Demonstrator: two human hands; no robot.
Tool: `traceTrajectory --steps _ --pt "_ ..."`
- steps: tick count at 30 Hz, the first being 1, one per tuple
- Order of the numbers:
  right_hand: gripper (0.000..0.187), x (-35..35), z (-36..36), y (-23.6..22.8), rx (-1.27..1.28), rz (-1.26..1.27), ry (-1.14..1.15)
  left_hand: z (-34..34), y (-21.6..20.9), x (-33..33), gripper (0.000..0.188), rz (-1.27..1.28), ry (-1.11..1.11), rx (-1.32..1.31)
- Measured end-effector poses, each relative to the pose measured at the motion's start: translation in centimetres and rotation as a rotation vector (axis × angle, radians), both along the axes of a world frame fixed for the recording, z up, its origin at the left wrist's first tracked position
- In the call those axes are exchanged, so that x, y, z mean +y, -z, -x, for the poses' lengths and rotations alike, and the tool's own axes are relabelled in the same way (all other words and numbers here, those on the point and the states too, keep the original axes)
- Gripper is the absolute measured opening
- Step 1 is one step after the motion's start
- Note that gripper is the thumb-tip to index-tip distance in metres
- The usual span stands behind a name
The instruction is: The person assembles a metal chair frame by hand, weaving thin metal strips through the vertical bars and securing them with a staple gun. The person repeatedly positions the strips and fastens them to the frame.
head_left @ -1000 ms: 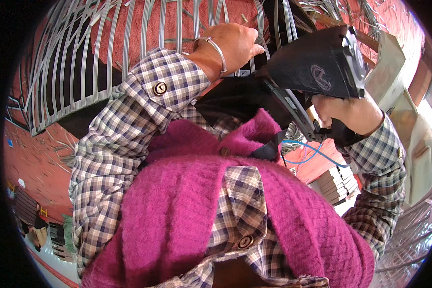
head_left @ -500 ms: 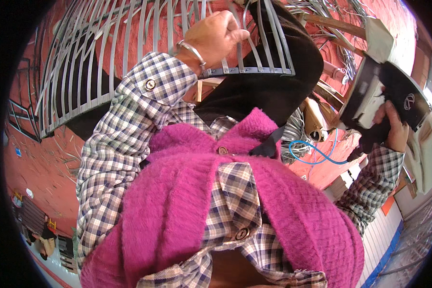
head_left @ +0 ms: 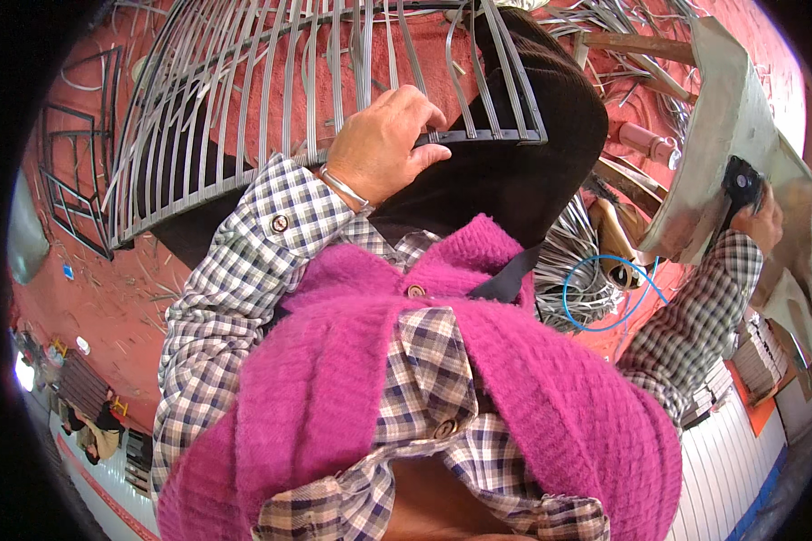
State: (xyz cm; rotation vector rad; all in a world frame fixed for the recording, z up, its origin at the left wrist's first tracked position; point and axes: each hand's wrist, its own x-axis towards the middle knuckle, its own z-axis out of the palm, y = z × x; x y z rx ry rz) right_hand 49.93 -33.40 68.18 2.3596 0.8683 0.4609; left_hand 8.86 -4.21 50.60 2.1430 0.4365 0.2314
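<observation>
On my lap stands a dark metal frame (head_left: 505, 135) strung with several grey flat strips (head_left: 284, 90). My left hand (head_left: 383, 140), a bangle on its wrist, is closed at the frame's near bar, fingers curled over it and thumb along the near side. Whether a strip end is also under the fingers is hidden. Off to the right, my right hand (head_left: 760, 221) grips a black staple gun (head_left: 742, 185), held at the pale cloth sheet. A blue air hose (head_left: 570, 288) loops beside my right forearm.
Bundles of grey strips (head_left: 582, 234) lie on the red floor (head_left: 117, 316) to the right. A wooden bar (head_left: 641, 45) stands by the pale cloth sheet (head_left: 722, 117). Another dark frame (head_left: 81, 180) lies at the left; a person (head_left: 99, 442) is farther off, lower left.
My left hand has come down from above the strips onto the near bar. My right hand has moved the staple gun away, onto the pale sheet. The frame has shifted slightly.
</observation>
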Motion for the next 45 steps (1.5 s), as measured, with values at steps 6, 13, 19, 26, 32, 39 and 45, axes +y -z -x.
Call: traceTrajectory --steps 6,13,19,26,32,39,45 --pt "0.017 16.4 20.0 10.9 0.962 -0.331 -0.697 -0.1 -0.2 -0.1 0.032 0.025 -0.016 0.002" --pt "0.029 19.4 23.8 16.7 1.302 -0.498 -0.267 -0.3 -0.2 -0.2 0.036 -0.007 -0.062 -0.027" --pt "0.024 20.4 26.9 12.2 1.96 -1.307 0.469 -0.6 0.3 -0.1 0.031 -0.024 -0.035 -0.039" --pt "0.025 21.0 26.3 2.0 2.182 -1.261 -0.204 -0.9 0.2 0.7 0.034 0.014 -0.01 -0.116" --pt "0.026 21.7 29.3 8.8 2.027 -1.459 -0.193 -0.9 -2.8 0.8 0.027 0.473 -0.078 -0.343" --pt "0.025 22.1 25.4 6.6 0.938 -1.015 -0.63 0.3 -6.4 5.0 0.021 0.206 0.294 0.192" --pt "0.019 18.7 21.8 5.4 1.079 -0.357 -0.82 4.0 -7.4 12.4 0.024 0.023 0.285 -0.139"
